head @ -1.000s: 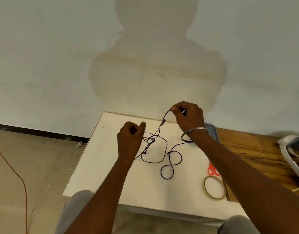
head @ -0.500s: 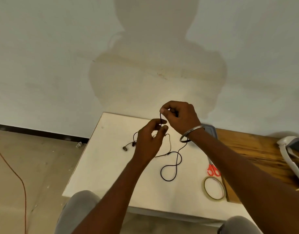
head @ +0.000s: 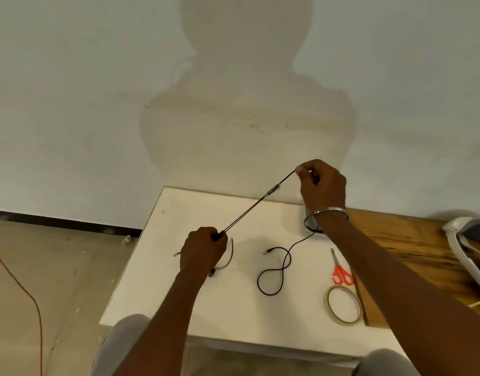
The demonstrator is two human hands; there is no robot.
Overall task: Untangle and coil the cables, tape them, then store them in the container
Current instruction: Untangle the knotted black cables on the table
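I am early in the job, on the untangling. My left hand (head: 203, 251) pinches the cable (head: 249, 213) low over the worktop (head: 179, 294), and my right hand (head: 321, 185) pinches it higher up, toward 2 o'clock. The stretch between them hangs taut and straight in the air, its long axis running from 8 o'clock to 2 o'clock. It looks like two strands side by side.

The slack falls from my right hand past the wrist onto the worktop at 5 o'clock from that hand. There it lies in a loose figure-eight, and its plug (head: 267, 251) points toward 9 o'clock.

Nothing is coiled or taped yet. The tape roll (head: 344, 303) and scissors (head: 340, 271) lie untouched at 4 o'clock. The container (head: 306, 208) is mostly hidden behind my right wrist, so I judge coiling, taping and storing all remain.
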